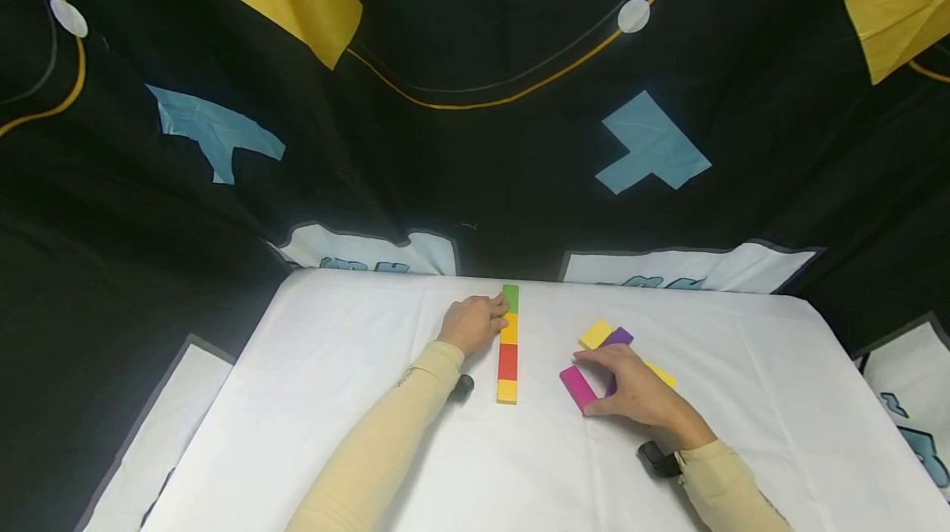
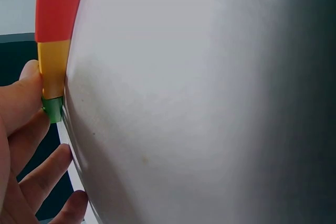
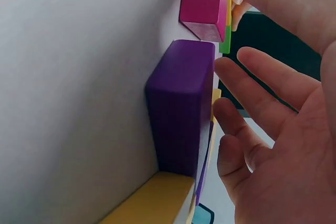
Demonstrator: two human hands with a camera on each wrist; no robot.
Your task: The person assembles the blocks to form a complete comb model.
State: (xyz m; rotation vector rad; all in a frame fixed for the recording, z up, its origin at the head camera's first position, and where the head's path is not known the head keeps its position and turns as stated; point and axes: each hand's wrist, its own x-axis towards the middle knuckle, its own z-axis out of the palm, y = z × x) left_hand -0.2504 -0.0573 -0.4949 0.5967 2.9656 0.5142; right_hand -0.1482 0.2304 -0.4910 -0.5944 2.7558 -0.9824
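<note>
A straight row of flat blocks lies on the white table: a green block (image 1: 510, 298) at the far end, then a yellow block (image 1: 509, 329), a red block (image 1: 508, 362) and another yellow block (image 1: 507, 392) nearest me. My left hand (image 1: 471, 324) rests against the row's left side, fingertips at the green block and thumb at the yellow one beside it. To the right, my right hand (image 1: 631, 386) spreads thumb and fingers around a pink block (image 1: 577, 388). Its thumb meets the pink block's near end. A purple block (image 3: 181, 93) lies partly hidden under that hand.
Beyond the right hand lie a loose yellow block (image 1: 595, 334) and a second purple block (image 1: 619, 337). Another yellow block (image 1: 660, 374) shows past its knuckles. Dark cloth (image 1: 505, 185) with paper shapes hangs behind the table (image 1: 297, 400).
</note>
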